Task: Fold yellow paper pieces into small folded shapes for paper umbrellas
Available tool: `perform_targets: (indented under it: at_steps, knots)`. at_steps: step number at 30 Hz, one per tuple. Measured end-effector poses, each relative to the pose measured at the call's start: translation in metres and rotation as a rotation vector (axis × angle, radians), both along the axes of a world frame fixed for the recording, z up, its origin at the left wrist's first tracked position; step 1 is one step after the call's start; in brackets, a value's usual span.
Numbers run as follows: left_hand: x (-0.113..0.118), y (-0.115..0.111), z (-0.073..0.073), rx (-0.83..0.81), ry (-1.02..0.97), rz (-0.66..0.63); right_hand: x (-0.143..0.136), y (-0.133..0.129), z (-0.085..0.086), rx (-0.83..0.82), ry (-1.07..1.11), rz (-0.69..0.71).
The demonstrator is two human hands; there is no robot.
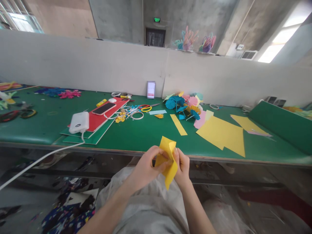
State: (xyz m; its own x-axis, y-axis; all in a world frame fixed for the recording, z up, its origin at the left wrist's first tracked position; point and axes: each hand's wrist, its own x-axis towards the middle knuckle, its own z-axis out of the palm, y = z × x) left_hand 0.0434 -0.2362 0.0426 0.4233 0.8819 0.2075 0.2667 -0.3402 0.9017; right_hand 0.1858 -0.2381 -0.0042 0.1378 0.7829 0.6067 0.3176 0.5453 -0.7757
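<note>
A piece of yellow paper (172,172), bent and partly folded, is held up over my lap just in front of the table edge. My left hand (149,167) pinches it from the left, thumb and fingers closed on its inner side. On the right side, my right hand (181,164) is closed round the paper's edge, its thumb pointing up. Beyond the hands, a yellow paper strip (178,124) lies on the green table (143,133). To the right of it is a large yellow sheet (221,134) with a notch cut from its near edge.
Paper umbrellas (179,102) are heaped at the back. Scissors (146,108), a tape ring (137,115) and yellow paper flowers (121,116) lie left of centre. A phone (104,109) and a white power bank (79,122) rest on a red board (92,126); a white cable (44,159) hangs off the edge.
</note>
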Motion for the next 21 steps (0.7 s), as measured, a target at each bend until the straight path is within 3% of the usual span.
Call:
perform_targets:
  at_steps: [10, 15, 21]
  knots:
    - [-0.003, -0.002, 0.007, -0.044, 0.039, -0.02, 0.004, 0.0, -0.001, -0.027, 0.018, 0.052]
    - [-0.009, -0.004, 0.011, -0.146, -0.073, -0.004, 0.001, 0.002, 0.001, -0.024, 0.134, -0.039]
    - [-0.016, -0.002, -0.007, -0.283, -0.242, 0.172, -0.007, 0.008, 0.005, 0.002, 0.287, -0.187]
